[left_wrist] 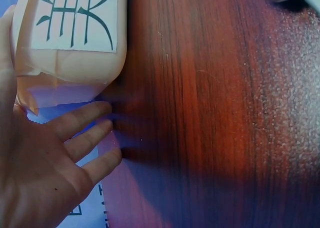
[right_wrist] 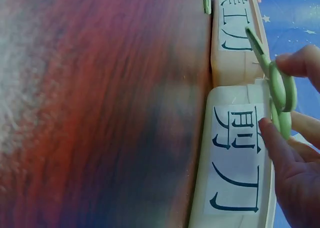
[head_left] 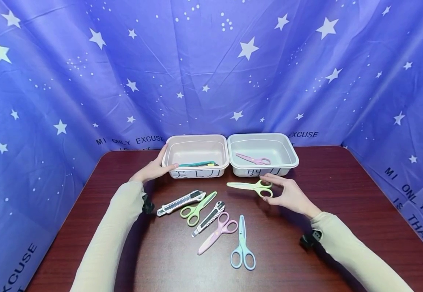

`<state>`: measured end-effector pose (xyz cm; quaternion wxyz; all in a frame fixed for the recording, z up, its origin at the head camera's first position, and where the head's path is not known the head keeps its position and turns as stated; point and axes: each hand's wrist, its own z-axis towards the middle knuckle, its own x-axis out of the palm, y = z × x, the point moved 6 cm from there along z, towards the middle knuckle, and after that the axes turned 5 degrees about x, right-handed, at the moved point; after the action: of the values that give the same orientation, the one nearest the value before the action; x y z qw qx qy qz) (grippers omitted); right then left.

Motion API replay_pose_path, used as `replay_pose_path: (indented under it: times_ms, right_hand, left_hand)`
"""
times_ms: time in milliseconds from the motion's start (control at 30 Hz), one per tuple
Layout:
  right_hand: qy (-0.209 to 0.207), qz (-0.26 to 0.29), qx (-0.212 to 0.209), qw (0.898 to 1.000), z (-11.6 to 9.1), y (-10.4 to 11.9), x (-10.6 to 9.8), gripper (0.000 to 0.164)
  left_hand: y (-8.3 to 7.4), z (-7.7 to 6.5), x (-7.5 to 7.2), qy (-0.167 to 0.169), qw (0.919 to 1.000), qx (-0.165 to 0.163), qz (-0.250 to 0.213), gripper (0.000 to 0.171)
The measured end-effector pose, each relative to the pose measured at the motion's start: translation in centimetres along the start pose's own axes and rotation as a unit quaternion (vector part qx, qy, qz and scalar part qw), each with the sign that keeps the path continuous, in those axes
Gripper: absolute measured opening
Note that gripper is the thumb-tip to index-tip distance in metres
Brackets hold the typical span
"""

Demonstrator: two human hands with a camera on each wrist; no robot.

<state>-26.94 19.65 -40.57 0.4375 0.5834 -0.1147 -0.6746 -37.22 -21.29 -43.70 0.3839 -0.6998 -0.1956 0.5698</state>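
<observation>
My right hand [head_left: 290,196] pinches light green scissors [head_left: 246,185] by their handle loops, blades pointing left, just in front of the white box [head_left: 294,165]. In the right wrist view, the scissors [right_wrist: 278,85] overlap that box's rim. Pink scissors [head_left: 252,158] lie inside it. My left hand [head_left: 153,169] rests at the corner of the pinkish box [head_left: 165,164], thumb across its front rim. In the left wrist view, three fingers [left_wrist: 85,138] extend straight, spread below the box. A teal utility knife [head_left: 191,164] and a partly hidden item with yellow lie inside.
On the table [head_left: 98,211] lie a white utility knife [head_left: 180,202], green scissors [head_left: 198,209], another utility knife [head_left: 209,218], pink scissors [head_left: 218,233] and blue scissors [head_left: 242,243]. Labels mark both box fronts. A starry blue curtain [head_left: 204,61] hangs behind and at both sides.
</observation>
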Motion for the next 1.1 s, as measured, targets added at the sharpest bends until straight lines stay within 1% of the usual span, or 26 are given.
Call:
replay_pose_path:
  times_ms: [233, 400, 467, 600, 867, 1100]
  right_hand:
    - [-0.033, 0.044, 0.002, 0.998, 0.1, 2.7, -2.1, 0.055]
    - [-0.039, 0.102, 0.019, 0.994, 0.5, 2.7, -3.3, 0.056]
    - [-0.04, 0.122, 0.018, 0.992, 0.7, 2.5, -3.6, 0.056]
    - [-0.041, 0.141, 0.017, 0.989, 1.0, 2.4, -4.4, 0.056]
    - [-0.056, 0.096, 0.023, 0.994, 2.0, 2.8, -5.9, 0.056]
    - [-0.068, 0.096, 0.028, 0.993, 3.6, 3.3, -7.2, 0.055]
  left_hand:
    - [-0.2, 0.1, 0.0, 0.0, 0.9999, 0.01, -0.009, 0.097]
    - [-0.1, 0.1, 0.0, 0.001, 0.9998, 0.013, -0.014, 0.098]
    - [-0.1, 0.1, 0.0, 0.001, 0.9998, 0.012, -0.014, 0.098]
    - [-0.1, 0.1, 0.0, 0.0, 0.9999, 0.009, -0.012, 0.097]
    - [-0.2, 0.1, 0.0, 0.001, 0.9997, 0.013, -0.02, 0.098]
    - [-0.2, 0.2, 0.2, 0.003, 0.9986, 0.028, -0.044, 0.097]
